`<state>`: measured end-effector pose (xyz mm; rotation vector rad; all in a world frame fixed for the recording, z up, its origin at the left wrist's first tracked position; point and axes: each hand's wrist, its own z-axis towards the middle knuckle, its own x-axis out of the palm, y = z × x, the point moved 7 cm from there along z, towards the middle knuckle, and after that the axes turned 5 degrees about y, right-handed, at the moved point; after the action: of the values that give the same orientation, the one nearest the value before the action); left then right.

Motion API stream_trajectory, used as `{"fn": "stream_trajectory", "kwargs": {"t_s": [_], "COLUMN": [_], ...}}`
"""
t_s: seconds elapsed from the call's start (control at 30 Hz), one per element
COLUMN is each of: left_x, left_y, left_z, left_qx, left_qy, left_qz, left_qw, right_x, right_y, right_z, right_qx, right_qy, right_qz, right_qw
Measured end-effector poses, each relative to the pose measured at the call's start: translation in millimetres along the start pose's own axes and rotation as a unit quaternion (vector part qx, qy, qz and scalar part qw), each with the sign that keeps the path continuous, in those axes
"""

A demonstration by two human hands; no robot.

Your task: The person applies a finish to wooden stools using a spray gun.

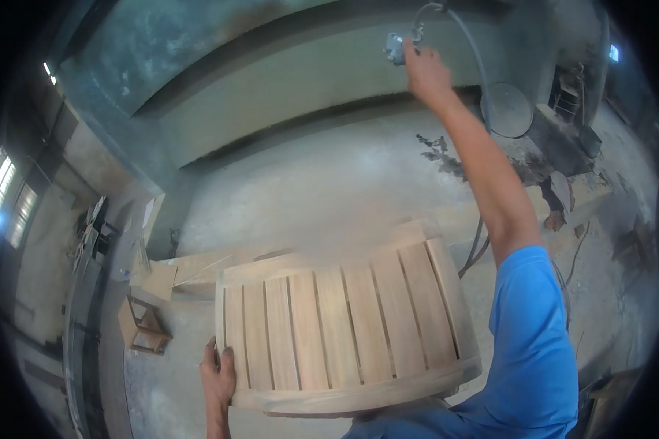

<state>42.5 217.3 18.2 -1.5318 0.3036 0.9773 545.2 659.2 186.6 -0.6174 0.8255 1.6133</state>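
Observation:
My right hand (427,72) is stretched far forward, its fingers wrapped around a silvery spray gun (395,50). A pale hose (477,55) loops from above the gun and hangs down on the right. Closer to me lies a slatted wooden panel (333,329), slightly curved along its front rail, with narrow gaps between the slats. My left hand (218,374) grips the panel's left edge near its front corner, thumb on the near side. A blurry haze covers part of the panel's far edge. What supports the panel is hidden beneath it.
A greenish spray booth wall (293,110) with ledges curves across the back. On the left sits a small wooden stool-like frame (145,325) beside a flat board (157,278). A round lid-like disc (507,110) leans at the right, with dark debris (556,194) near it.

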Motion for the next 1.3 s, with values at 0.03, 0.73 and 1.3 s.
{"fn": "stream_trajectory", "kwargs": {"t_s": [0.03, 0.73, 1.3], "left_x": [-0.5, -22.7, -18.2], "left_y": [-4.8, 7.6, 23.1], "left_z": [-1.8, -23.4, -32.8], "left_qx": [-0.011, 0.218, 0.219], "left_qy": [0.001, -0.075, -0.097], "left_qz": [0.01, 0.043, 0.116], "left_qw": [1.0, 0.972, 0.964], "right_x": [-3.4, -397.8, -343.5], "right_y": [-1.7, 31.6, 53.2], "right_z": [4.7, -374.4, -455.3], "right_qx": [0.017, -0.096, 0.007], "right_qy": [-0.025, -0.041, 0.184], "right_qz": [0.008, 0.23, 0.354], "right_qw": [1.0, 0.967, 0.917]}}
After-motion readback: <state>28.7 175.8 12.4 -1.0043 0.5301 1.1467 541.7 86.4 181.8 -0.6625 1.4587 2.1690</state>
